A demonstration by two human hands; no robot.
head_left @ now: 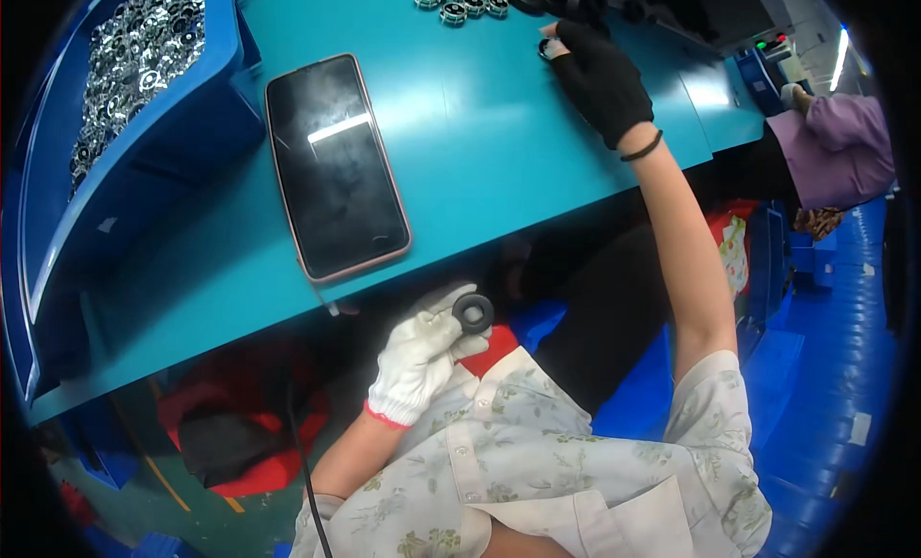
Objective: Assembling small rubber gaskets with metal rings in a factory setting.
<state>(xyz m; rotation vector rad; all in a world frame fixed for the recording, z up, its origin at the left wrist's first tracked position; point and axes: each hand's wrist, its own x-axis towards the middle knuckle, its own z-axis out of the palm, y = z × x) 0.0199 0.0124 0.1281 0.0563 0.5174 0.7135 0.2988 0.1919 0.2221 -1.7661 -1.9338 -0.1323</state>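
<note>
My left hand point(420, 356), in a white knit glove with a pink cuff, is closed on a black ring point(473, 314) with a hole through its middle, held in front of the table's near edge. My right hand point(606, 83) wears a black fingerless glove and reaches over the teal table. Its fingers are pinched at a small round black-and-silver part point(545, 49), partly hidden by the fingertips. Close by, black rings point(580, 1) lie in a dark heap. To their left sits a group of silver-and-black round metal parts point(454, 13).
A large phone in a pink case point(338, 174) lies on the teal table point(451, 165). At far left stands a blue bin point(182, 107) full of shiny metal parts. A grey machine point(705, 16) is at the back right. Another person's purple sleeve point(835, 150) shows at far right.
</note>
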